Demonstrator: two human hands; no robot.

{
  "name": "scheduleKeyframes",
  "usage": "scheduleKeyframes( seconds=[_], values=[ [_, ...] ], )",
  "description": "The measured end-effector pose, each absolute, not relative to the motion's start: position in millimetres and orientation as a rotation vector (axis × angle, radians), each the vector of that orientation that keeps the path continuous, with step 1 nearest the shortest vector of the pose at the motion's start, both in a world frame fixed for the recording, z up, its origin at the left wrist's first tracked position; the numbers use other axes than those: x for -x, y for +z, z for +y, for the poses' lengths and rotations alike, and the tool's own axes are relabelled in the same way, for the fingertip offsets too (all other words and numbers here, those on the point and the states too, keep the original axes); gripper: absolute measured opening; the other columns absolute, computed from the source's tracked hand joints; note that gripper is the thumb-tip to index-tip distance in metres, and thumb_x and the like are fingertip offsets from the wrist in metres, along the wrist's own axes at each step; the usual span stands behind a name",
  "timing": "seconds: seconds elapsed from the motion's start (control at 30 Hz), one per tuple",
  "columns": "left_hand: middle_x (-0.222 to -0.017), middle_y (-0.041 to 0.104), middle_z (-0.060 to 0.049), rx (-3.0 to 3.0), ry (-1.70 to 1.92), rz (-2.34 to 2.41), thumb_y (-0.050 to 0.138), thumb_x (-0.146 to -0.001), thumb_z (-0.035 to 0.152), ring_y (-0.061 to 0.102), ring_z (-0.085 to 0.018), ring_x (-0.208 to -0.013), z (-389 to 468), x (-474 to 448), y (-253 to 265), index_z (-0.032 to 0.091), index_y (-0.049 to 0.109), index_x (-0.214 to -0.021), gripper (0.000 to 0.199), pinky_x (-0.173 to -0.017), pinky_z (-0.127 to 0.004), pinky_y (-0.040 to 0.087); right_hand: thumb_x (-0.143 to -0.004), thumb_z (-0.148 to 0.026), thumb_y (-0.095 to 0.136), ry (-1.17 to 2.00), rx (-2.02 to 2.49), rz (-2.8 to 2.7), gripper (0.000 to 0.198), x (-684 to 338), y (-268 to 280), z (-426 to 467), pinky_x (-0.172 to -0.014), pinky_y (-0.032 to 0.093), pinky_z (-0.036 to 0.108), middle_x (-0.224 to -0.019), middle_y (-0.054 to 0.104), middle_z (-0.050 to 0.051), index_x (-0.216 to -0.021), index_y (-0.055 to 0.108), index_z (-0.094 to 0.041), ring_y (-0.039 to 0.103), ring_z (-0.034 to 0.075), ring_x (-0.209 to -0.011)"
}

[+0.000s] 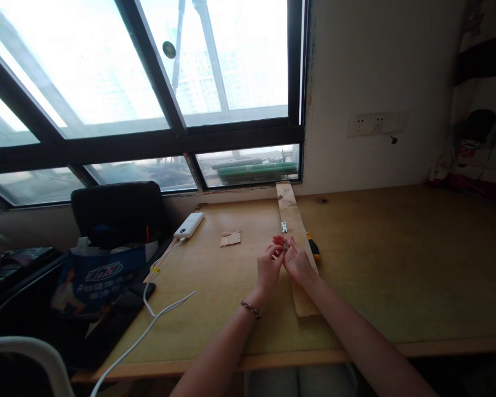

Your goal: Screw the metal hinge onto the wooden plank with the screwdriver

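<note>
1. Head view, hands: Over a yellowish wooden worktop (pixel 380 286), the left hand (pixel 269 266) and right hand (pixel 298 262) met above a long board. The right hand's grip was palm up, loosely cupped and not clenched. The left hand's grip was drawn in at the fingertips, over that palm; whether it had closed on anything, I cannot tell.
2. Head view, what was held: Small metal pieces (pixel 286 247) lay in the right palm, beneath the left fingertips. The cupping probably kept such tiny parts from rolling away, leaving the left fingers free to pick among them. They looked greyish and slightly shiny; their number and exact shape were too small to tell.
3. Head view, nearby: The pale brown board (pixel 294 220) ran from the window wall towards the person, probably to keep its length within reach; its far end looked rough and marked. A silvery hinge plate (pixel 284 226) with dark holes lay flat on it, just beyond the hands. A black-and-yellow tool handle (pixel 313 246) showed at its right edge. Further left were a wood scrap (pixel 230 238) and a white power bank (pixel 189 225).
</note>
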State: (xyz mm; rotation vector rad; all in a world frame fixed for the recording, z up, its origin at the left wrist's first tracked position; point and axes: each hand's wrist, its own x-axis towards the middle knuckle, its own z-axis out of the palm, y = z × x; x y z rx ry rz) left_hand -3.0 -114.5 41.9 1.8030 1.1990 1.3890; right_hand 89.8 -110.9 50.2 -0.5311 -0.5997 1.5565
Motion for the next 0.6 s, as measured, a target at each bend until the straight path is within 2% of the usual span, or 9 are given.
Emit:
scheduleKeyframes(
  seconds=[0.13, 0.33, 0.47, 0.6],
  values=[
    [-0.079, 0.066, -0.004, -1.817, 1.38, 1.232, 0.056, -0.073, 0.027, 0.058, -0.014, -0.067, -115, 2, 40, 0.02, 0.068, -0.078, 0.014, -0.068, -0.028, 0.046, -0.074, -0.05, 0.053, 1.515, 0.559, -0.614, 0.033, -87, 49, -112, -0.097, 0.034, 0.036, -0.107, 0.061, 0.005, -0.087, 0.063, -0.022, 0.047, 0.021, -0.112],
    [-0.074, 0.068, -0.005, -1.64, 1.334, 1.275, 0.058, -0.069, 0.029, 0.061, -0.016, -0.066, -99, 12, 32, 0.017, 0.068, -0.08, 0.019, -0.063, -0.028, 0.047, -0.07, -0.057, 0.055, 1.506, 0.629, -0.713, 0.045, -82, 55, -119, -0.101, 0.029, 0.037, -0.116, 0.056, 0.006, -0.099, 0.06, -0.023, 0.039, 0.02, -0.12],
    [-0.071, 0.068, -0.007, -1.618, 1.269, 1.609, 0.059, -0.064, 0.025, 0.062, -0.019, -0.069, -59, 42, 35, 0.016, 0.069, -0.073, 0.016, -0.067, -0.029, 0.046, -0.072, -0.057, 0.053, 1.466, 0.636, -0.737, 0.048, -87, 51, -116, -0.104, 0.022, 0.037, -0.122, 0.052, 0.005, -0.107, 0.055, -0.025, 0.038, 0.018, -0.122],
    [-0.076, 0.068, -0.011, -1.587, 1.01, 2.129, 0.061, -0.061, 0.031, 0.061, -0.025, -0.075, -16, 71, 35, 0.018, 0.069, -0.072, 0.019, -0.066, -0.034, 0.043, -0.073, -0.056, 0.053, 1.433, 0.636, -0.751, 0.046, -92, 48, -111, -0.104, 0.021, 0.038, -0.116, 0.057, 0.006, -0.107, 0.053, -0.024, 0.041, 0.018, -0.12]
  ],
)
